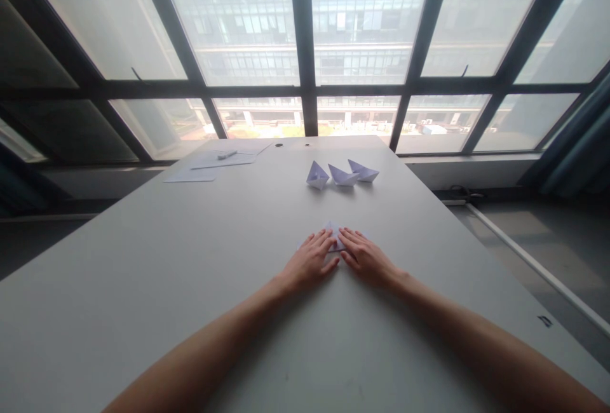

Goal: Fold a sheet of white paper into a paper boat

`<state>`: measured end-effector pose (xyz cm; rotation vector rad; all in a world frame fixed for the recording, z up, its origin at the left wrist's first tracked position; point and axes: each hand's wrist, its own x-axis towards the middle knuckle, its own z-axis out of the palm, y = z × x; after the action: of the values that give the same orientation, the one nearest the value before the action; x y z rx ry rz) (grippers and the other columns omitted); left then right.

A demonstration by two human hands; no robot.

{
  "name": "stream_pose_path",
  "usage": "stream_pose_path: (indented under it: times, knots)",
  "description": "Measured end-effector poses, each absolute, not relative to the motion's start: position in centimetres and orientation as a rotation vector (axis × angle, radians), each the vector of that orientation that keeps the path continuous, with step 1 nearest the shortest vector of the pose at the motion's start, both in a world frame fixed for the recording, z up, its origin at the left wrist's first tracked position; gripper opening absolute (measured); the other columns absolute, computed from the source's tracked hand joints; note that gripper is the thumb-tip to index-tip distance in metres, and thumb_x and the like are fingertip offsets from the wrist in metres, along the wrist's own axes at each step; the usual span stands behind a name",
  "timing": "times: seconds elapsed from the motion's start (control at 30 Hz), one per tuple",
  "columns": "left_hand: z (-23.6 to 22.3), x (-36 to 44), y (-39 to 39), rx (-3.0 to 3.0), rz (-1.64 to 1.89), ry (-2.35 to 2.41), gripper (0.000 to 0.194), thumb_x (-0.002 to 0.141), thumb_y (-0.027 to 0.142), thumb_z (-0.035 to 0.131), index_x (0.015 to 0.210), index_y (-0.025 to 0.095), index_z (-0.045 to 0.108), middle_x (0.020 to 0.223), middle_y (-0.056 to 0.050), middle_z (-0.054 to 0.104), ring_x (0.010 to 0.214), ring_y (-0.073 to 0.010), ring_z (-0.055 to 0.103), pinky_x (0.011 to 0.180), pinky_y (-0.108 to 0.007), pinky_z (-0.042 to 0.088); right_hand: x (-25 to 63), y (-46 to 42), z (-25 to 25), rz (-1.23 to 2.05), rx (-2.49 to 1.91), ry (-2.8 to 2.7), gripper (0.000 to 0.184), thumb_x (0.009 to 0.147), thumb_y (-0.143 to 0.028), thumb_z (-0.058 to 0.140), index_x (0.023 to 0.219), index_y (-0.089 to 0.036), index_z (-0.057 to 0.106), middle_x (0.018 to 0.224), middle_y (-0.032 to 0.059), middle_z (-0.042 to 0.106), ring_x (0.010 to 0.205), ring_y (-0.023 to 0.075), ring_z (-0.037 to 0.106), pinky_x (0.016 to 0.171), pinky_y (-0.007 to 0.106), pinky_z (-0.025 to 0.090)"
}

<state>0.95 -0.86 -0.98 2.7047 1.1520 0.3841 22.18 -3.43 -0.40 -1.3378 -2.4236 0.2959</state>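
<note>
A folded sheet of white paper point(335, 239) lies flat on the white table point(190, 260), its pointed top showing between my hands. From the left, my left hand point(311, 258) rests on it with the fingers stretched out over the paper. My right hand point(365, 255) lies on the paper's right side, fingers also extended and flat. Both palms and fingers cover much of the sheet, so its full shape is hidden. Beyond my hands stand three folded paper boats, the left one point(318, 175), the middle one point(343, 175) and the right one point(363, 171).
At the far left of the table lie several flat paper sheets point(190, 175) with a small whitish object point(227, 154) on top. A dark round hole point(279, 145) is near the far edge. Large framed windows point(305, 38) rise behind the table.
</note>
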Motion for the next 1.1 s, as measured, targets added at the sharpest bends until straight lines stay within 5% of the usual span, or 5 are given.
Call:
stream_pose_path:
  times: [0.37,1.1]
  knots:
    - [-0.96,0.96,-0.77,2.736,0.35,1.141,0.057,0.099,0.047,0.041,0.15,0.024,0.033,0.158,-0.008,0.031,0.148,-0.0205,0.025,0.123,-0.043,0.019,22.23,-3.17,-0.76,0.311,-1.342,-2.486,0.059,0.101,-0.039,0.038,0.153,-0.011,0.033,0.159,0.0151,0.028,0.148,0.0235,0.025,0.122,0.044,0.021]
    - [-1.13,0.94,-0.67,2.733,0.382,1.137,0.055,0.099,0.047,0.043,0.15,0.027,0.036,0.158,-0.007,0.032,0.147,-0.0216,0.027,0.123,-0.043,0.021,22.33,-3.11,-0.87,0.336,-1.344,-2.467,0.059,0.101,-0.041,0.037,0.152,-0.012,0.034,0.159,0.0135,0.03,0.148,0.0223,0.025,0.122,0.043,0.021]
